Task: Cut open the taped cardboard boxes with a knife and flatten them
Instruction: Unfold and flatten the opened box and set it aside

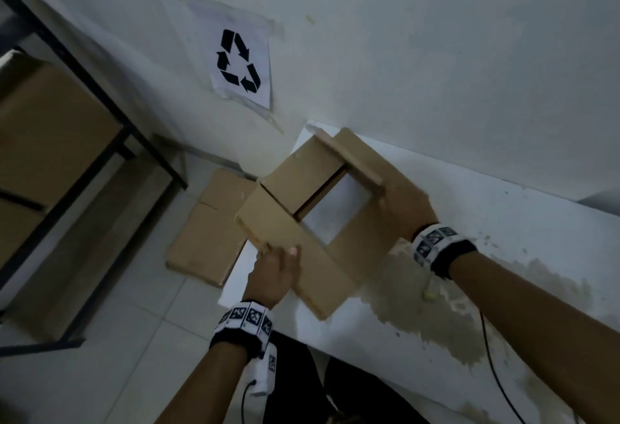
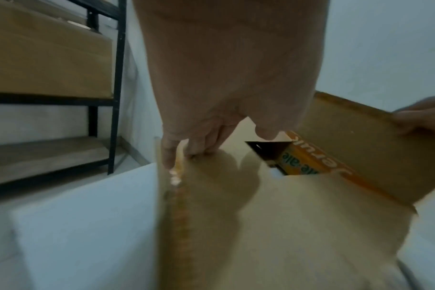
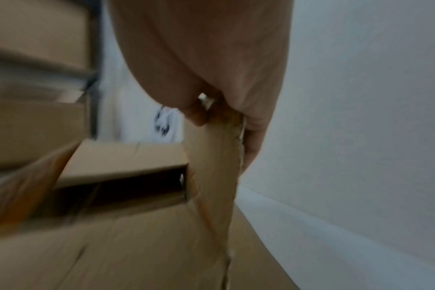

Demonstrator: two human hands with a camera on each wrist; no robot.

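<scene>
An opened brown cardboard box [image 1: 302,182], flaps spread and both ends open, is held above the white table [image 1: 503,222]; the table shows through its middle. My left hand [image 1: 275,269] grips the near-left flap [image 2: 211,215] at its edge, thumb on top. My right hand [image 1: 402,208] grips the right-hand flap [image 3: 219,157] by its edge, fingers curled over it. Orange printed tape [image 2: 318,164] runs along one inner panel in the left wrist view. No knife is in view.
Flattened cardboard [image 1: 208,232] lies on the tiled floor left of the table. A black metal shelf rack [image 1: 110,111] with big brown boxes [image 1: 50,131] stands at left. A recycling sign [image 1: 241,61] hangs on the white wall. The table's paint is worn at right [image 1: 469,306].
</scene>
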